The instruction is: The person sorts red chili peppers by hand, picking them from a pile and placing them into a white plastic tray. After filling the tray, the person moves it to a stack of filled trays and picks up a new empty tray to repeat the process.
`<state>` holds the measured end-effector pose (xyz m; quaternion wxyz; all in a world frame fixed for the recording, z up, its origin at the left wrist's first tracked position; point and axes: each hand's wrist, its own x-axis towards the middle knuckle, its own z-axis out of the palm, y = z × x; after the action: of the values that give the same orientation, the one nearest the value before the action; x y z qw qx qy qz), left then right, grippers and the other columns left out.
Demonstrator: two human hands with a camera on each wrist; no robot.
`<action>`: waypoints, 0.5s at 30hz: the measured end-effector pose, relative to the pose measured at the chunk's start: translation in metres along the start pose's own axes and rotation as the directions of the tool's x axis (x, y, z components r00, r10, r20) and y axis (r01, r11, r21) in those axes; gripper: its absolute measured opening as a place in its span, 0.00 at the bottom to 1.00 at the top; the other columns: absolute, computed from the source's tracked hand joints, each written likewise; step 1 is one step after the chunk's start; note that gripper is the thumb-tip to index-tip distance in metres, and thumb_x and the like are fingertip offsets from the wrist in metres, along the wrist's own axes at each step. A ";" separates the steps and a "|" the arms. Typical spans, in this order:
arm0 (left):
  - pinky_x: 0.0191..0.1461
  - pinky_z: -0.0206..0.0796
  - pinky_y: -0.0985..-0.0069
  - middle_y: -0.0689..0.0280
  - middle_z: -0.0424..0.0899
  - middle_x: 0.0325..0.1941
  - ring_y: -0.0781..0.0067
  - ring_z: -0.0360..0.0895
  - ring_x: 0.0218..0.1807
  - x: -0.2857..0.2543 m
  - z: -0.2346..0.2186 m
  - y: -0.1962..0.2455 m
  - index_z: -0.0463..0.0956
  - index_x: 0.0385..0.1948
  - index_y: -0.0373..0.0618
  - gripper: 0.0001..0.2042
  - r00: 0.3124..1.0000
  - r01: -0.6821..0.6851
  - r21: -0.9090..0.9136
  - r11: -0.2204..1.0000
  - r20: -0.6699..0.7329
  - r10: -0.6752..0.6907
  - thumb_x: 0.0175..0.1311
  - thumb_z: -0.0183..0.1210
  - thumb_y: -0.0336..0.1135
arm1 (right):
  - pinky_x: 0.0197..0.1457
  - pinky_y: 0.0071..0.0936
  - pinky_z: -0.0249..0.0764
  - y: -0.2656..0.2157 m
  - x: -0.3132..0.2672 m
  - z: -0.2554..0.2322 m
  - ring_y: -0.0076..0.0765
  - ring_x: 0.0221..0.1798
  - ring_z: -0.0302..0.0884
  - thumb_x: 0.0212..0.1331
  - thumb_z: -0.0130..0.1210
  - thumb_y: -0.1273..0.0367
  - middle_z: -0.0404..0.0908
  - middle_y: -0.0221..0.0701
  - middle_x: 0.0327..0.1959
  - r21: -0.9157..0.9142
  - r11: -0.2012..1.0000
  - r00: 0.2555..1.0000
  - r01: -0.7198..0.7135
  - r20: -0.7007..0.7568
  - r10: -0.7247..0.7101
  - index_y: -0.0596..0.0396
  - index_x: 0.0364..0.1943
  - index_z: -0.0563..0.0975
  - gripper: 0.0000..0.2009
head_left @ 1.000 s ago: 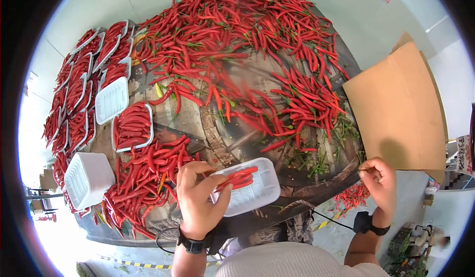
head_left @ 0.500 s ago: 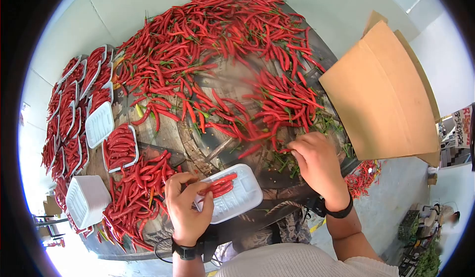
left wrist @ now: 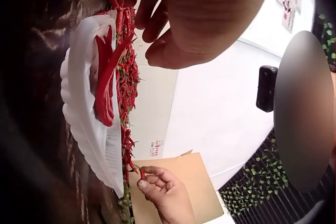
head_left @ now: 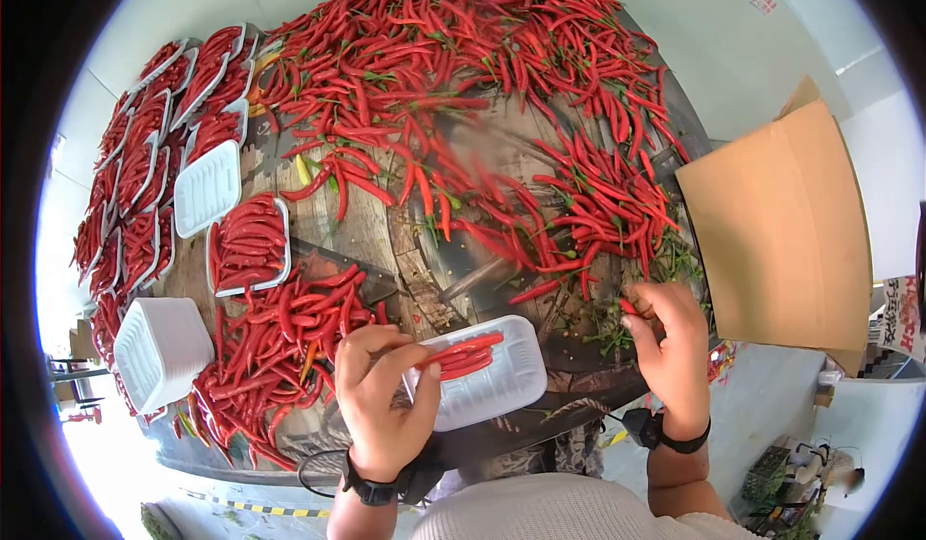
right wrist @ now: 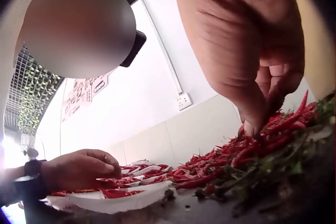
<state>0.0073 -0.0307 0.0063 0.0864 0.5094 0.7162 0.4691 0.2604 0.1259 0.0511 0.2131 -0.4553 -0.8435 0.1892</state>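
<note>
In the head view, a white plastic tray (head_left: 521, 371) sits at the table's front edge with a few red chilies (head_left: 468, 355) lying in it. My left hand (head_left: 381, 400) hovers at the tray's left end, fingers loosely bent by the chili ends. The left wrist view shows nothing pinched between those fingers. Between thumb and fingers, my right hand (head_left: 670, 342) pinches a red chili (left wrist: 142, 173), right of the tray. Under that hand lie green stems (head_left: 608, 328) and the edge of a loose chili heap (head_left: 603, 202).
A large chili pile (head_left: 463, 39) covers the back of the table. At left are filled trays (head_left: 135, 174), one bare tray (head_left: 207, 188), a stack of trays (head_left: 159, 352) and a smaller pile (head_left: 280, 347). A cardboard box (head_left: 776, 222) stands at the right edge.
From beside the box, my right hand moved left to the chili heap, then drew back a little with a chili pinched. My left hand stayed by the tray. The head view swung and returned.
</note>
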 end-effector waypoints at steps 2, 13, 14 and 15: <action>0.51 0.68 0.61 0.60 0.80 0.41 0.55 0.77 0.47 0.000 -0.001 0.000 0.83 0.34 0.43 0.11 1.000 -0.025 -0.015 1.000 0.009 0.025 0.47 0.69 0.25 | 0.43 0.35 0.76 -0.013 0.002 0.003 0.41 0.39 0.80 0.57 0.62 0.79 0.83 0.36 0.39 0.164 0.986 1.000 0.005 0.029 -0.010 0.56 0.46 0.81 0.12; 0.47 0.71 0.63 0.61 0.80 0.45 0.57 0.79 0.46 0.000 -0.008 0.001 0.85 0.38 0.46 0.20 0.992 -0.061 -0.241 0.969 0.093 0.086 0.39 0.78 0.33 | 0.55 0.27 0.80 -0.058 -0.010 0.065 0.27 0.51 0.82 0.68 0.61 0.75 0.83 0.36 0.48 0.826 0.492 0.909 -0.276 0.390 -0.145 0.63 0.50 0.77 0.10; 0.48 0.71 0.64 0.61 0.80 0.45 0.57 0.79 0.46 0.001 -0.008 0.003 0.85 0.39 0.46 0.20 0.989 -0.056 -0.272 0.961 0.117 0.091 0.39 0.78 0.32 | 0.55 0.27 0.80 -0.061 -0.010 0.067 0.27 0.51 0.82 0.68 0.61 0.75 0.83 0.36 0.48 0.826 0.491 0.907 -0.277 0.394 -0.152 0.63 0.50 0.77 0.10; 0.47 0.71 0.64 0.62 0.80 0.44 0.58 0.79 0.46 0.001 -0.007 0.004 0.85 0.39 0.46 0.19 0.990 -0.057 -0.292 0.955 0.107 0.092 0.40 0.78 0.31 | 0.56 0.27 0.80 -0.063 -0.010 0.068 0.27 0.51 0.82 0.68 0.61 0.75 0.83 0.35 0.48 0.835 0.490 0.915 -0.252 0.370 -0.160 0.63 0.49 0.78 0.10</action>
<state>0.0056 -0.0334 0.0137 0.1848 0.5451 0.6140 0.5401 0.1858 0.0762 0.0244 0.2311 -0.2590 -0.6431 0.6826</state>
